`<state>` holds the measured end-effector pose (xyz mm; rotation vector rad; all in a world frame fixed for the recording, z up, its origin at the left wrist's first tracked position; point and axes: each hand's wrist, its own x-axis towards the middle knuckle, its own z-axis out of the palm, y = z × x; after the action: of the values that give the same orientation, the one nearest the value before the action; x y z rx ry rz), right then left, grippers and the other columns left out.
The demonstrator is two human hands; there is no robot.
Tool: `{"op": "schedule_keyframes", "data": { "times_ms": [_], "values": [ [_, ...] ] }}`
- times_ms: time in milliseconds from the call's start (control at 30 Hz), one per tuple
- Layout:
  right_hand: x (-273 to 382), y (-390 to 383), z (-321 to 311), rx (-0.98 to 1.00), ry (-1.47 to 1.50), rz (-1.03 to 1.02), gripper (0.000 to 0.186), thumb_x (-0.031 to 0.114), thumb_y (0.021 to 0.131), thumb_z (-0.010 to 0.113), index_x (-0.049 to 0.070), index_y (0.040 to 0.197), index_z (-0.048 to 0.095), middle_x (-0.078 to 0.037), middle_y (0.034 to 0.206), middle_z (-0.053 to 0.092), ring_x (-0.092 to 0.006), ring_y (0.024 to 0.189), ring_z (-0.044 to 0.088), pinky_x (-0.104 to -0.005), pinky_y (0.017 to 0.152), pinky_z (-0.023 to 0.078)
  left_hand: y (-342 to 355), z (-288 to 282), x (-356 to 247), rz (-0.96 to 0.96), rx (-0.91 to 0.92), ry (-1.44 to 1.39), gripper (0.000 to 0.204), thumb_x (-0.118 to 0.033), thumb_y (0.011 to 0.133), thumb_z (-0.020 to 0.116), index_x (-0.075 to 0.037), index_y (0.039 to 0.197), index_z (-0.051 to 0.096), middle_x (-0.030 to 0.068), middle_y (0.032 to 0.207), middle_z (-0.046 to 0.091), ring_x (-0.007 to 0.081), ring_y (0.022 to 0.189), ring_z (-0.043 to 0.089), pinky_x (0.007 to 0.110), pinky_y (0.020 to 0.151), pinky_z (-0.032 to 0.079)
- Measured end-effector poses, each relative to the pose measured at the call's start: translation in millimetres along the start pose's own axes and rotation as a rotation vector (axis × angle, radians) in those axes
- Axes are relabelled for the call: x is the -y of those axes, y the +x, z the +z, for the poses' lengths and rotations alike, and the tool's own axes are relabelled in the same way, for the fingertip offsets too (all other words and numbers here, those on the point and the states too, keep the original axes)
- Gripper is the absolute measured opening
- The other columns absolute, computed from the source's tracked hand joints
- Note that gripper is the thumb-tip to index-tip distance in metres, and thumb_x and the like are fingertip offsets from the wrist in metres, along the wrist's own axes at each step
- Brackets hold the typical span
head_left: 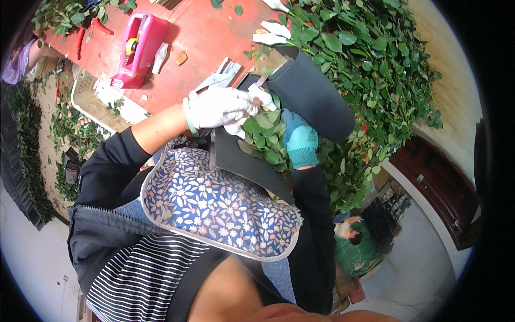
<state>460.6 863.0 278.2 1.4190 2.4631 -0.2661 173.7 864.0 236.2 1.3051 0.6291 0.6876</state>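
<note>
The leafy bunch [265, 134] sits just above the person's lap, at the near edge of the red table [198, 29], between the two gloved hands. A white sleeve [262, 97] pokes out at its top, by the left hand [221, 109] in its white glove. That hand's fingers are bent and drawn close together, their tips at the sleeve; I can't tell from here whether they pinch it. The right hand [300, 137], in a blue glove, is up against the other side of the leaves, fingers partly hidden, so I can't see how tightly they close.

Beyond the bunch curves a dark ridged sheet [316, 91]; below it a flat dark panel [249, 161] slants over the flowered blue apron [220, 204]. Past the left hand lies a metal tool [217, 76], then a pink tape dispenser [140, 51] and red-handled pliers [80, 43]. A big heap of leafy stems [370, 70] spreads along the right. At far left, someone's purple sleeve [19, 65] shows.
</note>
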Motion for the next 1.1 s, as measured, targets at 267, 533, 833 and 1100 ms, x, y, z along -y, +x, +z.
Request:
{"op": "schedule_keyframes", "data": {
  "times_ms": [267,533,833,1100],
  "values": [
    [14.2,-13.9,-20.4,0.018,-0.042,0.054,0.038,0.019,0.084,0.060,0.010,0.121,0.060,-0.016,0.107,0.065,-0.0347,0.095,0.065,-0.0496,0.082,0.051,17.6,14.1,-19.1,0.026,0.120,0.773,0.046,-0.026,0.101,0.041,-0.009,0.145,0.043,0.0123,0.083,0.065,0.0206,0.065,0.066,0.034,0.062,0.053],
    [-33.7,26.1,-218.0,-0.618,-0.067,0.013,0.028,0.012,0.088,0.062,0.002,0.115,0.065,-0.017,0.107,0.069,-0.0342,0.095,0.067,-0.0400,0.082,0.054,9.5,14.6,-27.4,0.076,0.123,1.044,0.057,-0.019,0.082,0.066,-0.015,0.137,0.052,0.0089,0.145,0.045,0.0287,0.089,0.068,0.043,0.075,0.052],
    [-180.6,99.1,-94.7,0.121,0.098,0.431,0.025,0.027,0.092,0.061,0.003,0.097,0.061,-0.016,0.092,0.066,-0.0310,0.080,0.065,-0.0442,0.070,0.051,8.1,21.5,-24.8,0.079,0.097,1.088,0.059,-0.019,0.076,0.071,-0.019,0.133,0.056,0.0047,0.149,0.044,0.0259,0.102,0.065,0.049,0.083,0.048],
    [-64.9,22.6,-183.1,-0.570,-0.301,-0.094,0.017,0.020,0.086,0.063,0.014,0.101,0.067,-0.006,0.083,0.061,-0.0270,0.068,0.061,-0.0396,0.057,0.048,7.6,9.0,-17.5,0.212,0.036,1.054,0.044,-0.009,0.078,0.064,-0.004,0.121,0.059,0.0169,0.146,0.045,0.0338,0.107,0.065,0.039,0.086,0.055]
  ]
}}
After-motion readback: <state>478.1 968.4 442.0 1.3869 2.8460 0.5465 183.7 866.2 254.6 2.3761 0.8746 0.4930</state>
